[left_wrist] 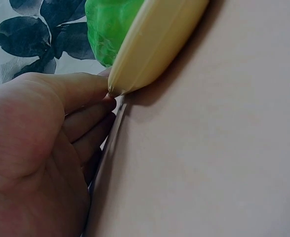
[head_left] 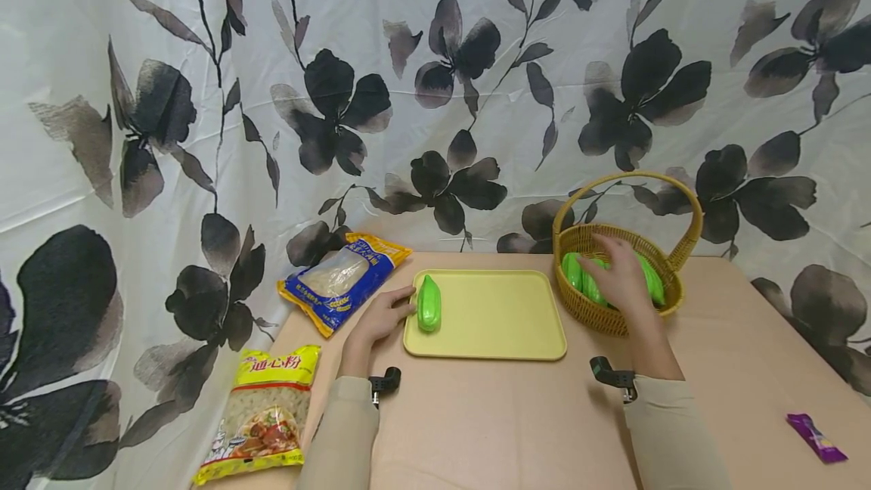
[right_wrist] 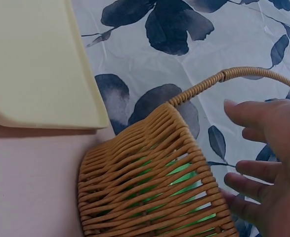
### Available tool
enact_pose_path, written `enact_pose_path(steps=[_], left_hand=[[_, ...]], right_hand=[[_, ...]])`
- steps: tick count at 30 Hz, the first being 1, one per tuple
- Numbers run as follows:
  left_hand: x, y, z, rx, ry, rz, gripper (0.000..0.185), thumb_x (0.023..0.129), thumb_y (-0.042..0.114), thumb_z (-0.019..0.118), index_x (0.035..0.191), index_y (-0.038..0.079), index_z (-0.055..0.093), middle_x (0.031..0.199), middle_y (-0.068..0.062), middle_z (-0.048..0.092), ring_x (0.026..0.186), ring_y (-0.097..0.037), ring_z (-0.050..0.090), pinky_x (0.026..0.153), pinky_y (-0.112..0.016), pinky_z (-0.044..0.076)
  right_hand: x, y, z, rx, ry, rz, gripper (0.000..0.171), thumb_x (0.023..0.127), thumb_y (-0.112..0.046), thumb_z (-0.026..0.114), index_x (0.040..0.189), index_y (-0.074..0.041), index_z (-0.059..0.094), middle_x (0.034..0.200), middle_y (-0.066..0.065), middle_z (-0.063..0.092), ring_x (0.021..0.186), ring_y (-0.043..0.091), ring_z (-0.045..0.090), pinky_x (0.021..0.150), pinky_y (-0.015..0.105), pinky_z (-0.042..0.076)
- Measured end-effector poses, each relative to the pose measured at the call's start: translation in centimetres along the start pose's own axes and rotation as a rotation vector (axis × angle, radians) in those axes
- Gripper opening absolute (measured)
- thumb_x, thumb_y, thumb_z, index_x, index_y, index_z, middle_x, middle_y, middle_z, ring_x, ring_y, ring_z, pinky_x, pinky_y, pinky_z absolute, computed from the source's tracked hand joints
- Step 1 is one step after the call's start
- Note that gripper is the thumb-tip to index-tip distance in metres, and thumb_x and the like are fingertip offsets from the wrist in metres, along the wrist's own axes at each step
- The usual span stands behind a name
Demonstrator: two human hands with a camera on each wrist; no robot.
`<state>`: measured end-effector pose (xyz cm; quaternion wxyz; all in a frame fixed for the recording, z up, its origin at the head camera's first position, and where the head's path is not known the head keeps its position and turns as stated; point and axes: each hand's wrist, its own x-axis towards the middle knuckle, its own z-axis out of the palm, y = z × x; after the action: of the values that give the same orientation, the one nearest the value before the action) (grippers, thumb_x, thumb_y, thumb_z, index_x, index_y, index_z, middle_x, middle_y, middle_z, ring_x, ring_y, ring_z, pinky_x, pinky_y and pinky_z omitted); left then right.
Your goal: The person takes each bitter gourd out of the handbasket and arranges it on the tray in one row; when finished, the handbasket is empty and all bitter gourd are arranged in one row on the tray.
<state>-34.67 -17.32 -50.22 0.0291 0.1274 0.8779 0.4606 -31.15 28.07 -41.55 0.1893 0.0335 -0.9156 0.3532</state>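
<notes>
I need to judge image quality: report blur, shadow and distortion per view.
Head view: sharp, evenly lit, wide-angle bending at the edges. Left wrist view: yellow tray and left hand very close, soft, with shadow beneath the tray. Right wrist view: basket sharp, right hand slightly soft.

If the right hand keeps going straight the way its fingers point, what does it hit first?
Most likely the green packets in the wicker basket: the right hand hovers over its opening, fingers spread. Depth is unclear, so whether it already touches them is uncertain.

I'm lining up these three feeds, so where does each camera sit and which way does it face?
Head: worn high, looks forward and down at the table; both forearms show.
Left wrist: low, beside the left hand, facing the tray edge and green packet.
Right wrist: beside the right hand, facing the basket.
All views share the tray.
</notes>
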Motion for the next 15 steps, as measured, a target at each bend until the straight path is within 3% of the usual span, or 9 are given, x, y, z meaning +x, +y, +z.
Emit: enact_pose_path(steps=[8, 15], left_hand=[[0.0, -0.1, 0.0, 0.000, -0.003, -0.010, 0.045, 0.096, 0.021, 0.060, 0.139, 0.014, 0.053, 0.141, 0.002, 0.051, 0.137, -0.021, 0.037, 0.115, -0.042, 0.028], [0.1, -0.2, -0.1, -0.004, -0.004, -0.001, 0.045, 0.095, 0.021, 0.061, 0.139, 0.013, 0.053, 0.143, 0.001, 0.050, 0.138, -0.021, 0.036, 0.115, -0.042, 0.027]], right_hand=[[0.0, 1.4, 0.6, -0.101, -0.076, 0.034, 0.067, 0.093, -0.037, 0.061, 0.145, -0.001, 0.038, 0.141, 0.033, 0.035, 0.127, 0.052, 0.032, 0.099, 0.068, 0.032], [0.0, 2.0, 1.3, -0.200, -0.069, 0.063, 0.060, 0.092, -0.030, 0.064, 0.140, 0.000, 0.044, 0.137, 0.034, 0.041, 0.124, 0.054, 0.036, 0.096, 0.070, 0.034]])
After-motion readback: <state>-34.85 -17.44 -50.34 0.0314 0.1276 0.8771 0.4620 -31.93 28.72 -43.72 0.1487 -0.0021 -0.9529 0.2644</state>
